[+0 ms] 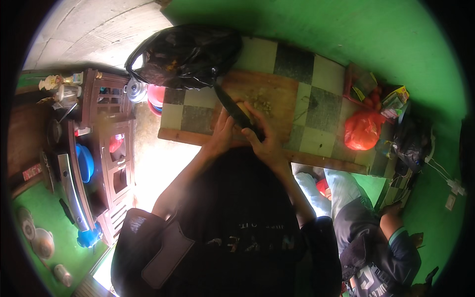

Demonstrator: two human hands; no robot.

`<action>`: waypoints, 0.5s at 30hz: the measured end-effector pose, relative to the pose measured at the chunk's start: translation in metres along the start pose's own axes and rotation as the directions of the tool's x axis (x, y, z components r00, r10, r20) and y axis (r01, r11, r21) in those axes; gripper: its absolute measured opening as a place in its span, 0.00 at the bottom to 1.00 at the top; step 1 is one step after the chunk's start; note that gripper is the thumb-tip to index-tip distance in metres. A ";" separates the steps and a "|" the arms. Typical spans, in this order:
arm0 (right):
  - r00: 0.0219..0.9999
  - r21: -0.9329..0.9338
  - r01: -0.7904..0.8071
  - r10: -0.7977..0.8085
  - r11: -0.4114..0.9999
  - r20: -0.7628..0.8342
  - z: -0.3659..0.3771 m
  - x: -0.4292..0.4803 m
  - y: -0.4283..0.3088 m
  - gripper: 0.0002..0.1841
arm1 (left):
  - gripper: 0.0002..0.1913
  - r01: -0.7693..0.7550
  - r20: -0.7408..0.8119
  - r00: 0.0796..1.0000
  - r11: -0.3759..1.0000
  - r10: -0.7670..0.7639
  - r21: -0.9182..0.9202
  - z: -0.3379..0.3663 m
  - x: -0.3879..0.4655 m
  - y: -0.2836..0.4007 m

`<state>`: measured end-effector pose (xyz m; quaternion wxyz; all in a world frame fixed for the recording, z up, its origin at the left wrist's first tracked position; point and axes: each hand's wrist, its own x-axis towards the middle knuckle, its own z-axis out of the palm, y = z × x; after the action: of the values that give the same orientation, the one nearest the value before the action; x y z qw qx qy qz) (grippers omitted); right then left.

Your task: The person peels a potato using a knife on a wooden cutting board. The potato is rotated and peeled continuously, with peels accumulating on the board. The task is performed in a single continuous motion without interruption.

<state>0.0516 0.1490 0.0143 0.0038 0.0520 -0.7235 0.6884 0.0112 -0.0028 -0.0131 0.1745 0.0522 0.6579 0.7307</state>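
Note:
My right hand [266,143] grips a dark-bladed kitchen knife [233,107], its tip pointing up and to the left. Behind the blade sits a pale yellowish piece of food [245,110], partly hidden; I cannot tell what kind. My left hand [223,130] holds that piece from the left, and fingers of the right hand reach along its other side. Both hands are above the near part of a wooden cutting board [276,83]. Small pale chopped bits [261,104] are scattered on the board beyond the hands.
A large black plastic bag [189,55] stands at the board's far left on the checkered tiled table [326,100]. To the right are a red plastic bag [363,130] and a red basket [349,83] with packets. A seated person [371,230] is close at right. A wooden cabinet [115,148] stands left.

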 end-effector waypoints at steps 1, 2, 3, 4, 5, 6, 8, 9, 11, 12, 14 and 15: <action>0.997 -0.031 0.069 -0.070 0.997 -0.032 0.003 0.001 0.004 0.29 | 0.24 -0.009 -0.009 1.000 0.999 0.009 0.035 0.001 -0.002 0.003; 0.997 -0.016 0.057 -0.058 0.998 -0.053 0.004 0.000 0.006 0.29 | 0.24 -0.018 -0.018 1.000 0.997 0.019 0.070 0.002 -0.003 0.007; 0.996 0.000 0.045 -0.045 0.999 -0.075 0.006 0.000 0.008 0.28 | 0.24 -0.067 -0.003 0.998 0.994 0.068 0.081 0.003 -0.003 0.010; 0.995 0.066 -0.047 0.053 0.997 -0.084 0.007 -0.001 0.009 0.27 | 0.24 -0.117 0.013 0.993 0.989 0.116 0.091 0.004 -0.002 0.013; 0.990 0.106 -0.102 0.111 0.989 -0.085 0.008 -0.001 0.010 0.27 | 0.23 -0.166 0.028 0.986 0.981 0.164 0.104 0.005 -0.001 0.015; 0.982 0.147 -0.155 0.169 0.977 -0.087 0.008 -0.002 0.009 0.26 | 0.23 -0.187 0.014 0.982 0.974 0.187 0.124 0.006 0.001 0.017; 0.971 0.206 -0.197 0.220 0.958 -0.094 0.009 -0.001 0.005 0.26 | 0.23 -0.226 -0.019 0.973 0.961 0.232 0.160 0.009 0.004 0.019; 0.969 0.265 -0.200 0.230 0.943 -0.086 0.010 0.001 0.001 0.26 | 0.23 -0.198 -0.041 0.978 0.973 0.204 0.119 0.010 0.007 0.019; 0.961 0.421 -0.211 0.267 0.882 -0.078 0.009 0.003 -0.006 0.27 | 0.23 -0.149 -0.076 0.986 0.989 0.148 -0.002 0.011 0.013 0.020; 0.966 0.408 -0.182 0.240 0.895 -0.095 0.008 0.004 -0.010 0.27 | 0.22 -0.123 -0.088 0.989 0.991 0.117 -0.060 0.011 0.014 0.021; 0.976 0.363 -0.144 0.194 0.920 -0.103 0.005 0.006 -0.015 0.28 | 0.22 -0.079 -0.106 0.993 0.979 0.060 -0.189 0.009 0.016 0.024; 0.978 0.334 -0.136 0.179 0.933 -0.103 0.003 0.007 -0.016 0.28 | 0.22 -0.056 -0.109 0.993 0.973 0.032 -0.224 0.008 0.016 0.025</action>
<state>0.0465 0.1444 0.0309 -0.0125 -0.0517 -0.6000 0.7982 -0.0058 0.0085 0.0099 0.1282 0.0081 0.5771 0.8065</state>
